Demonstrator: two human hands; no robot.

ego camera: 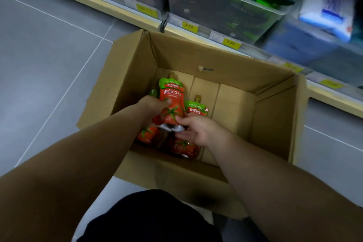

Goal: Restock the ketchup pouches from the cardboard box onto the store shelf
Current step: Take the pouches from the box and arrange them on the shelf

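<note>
Left hand [152, 104] reaches into the cardboard box [275, 108] and grips a ketchup pouch [171, 98], thumb on its front. Right hand [193, 129] pinches that pouch's bottom edge. Other pouches [196, 109] lie inside the box.

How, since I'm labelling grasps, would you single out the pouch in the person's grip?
Look in the open cardboard box, at its left end where red pouches lie. It is the ketchup pouch gripped by the left hand, held label-up above the others.
</note>
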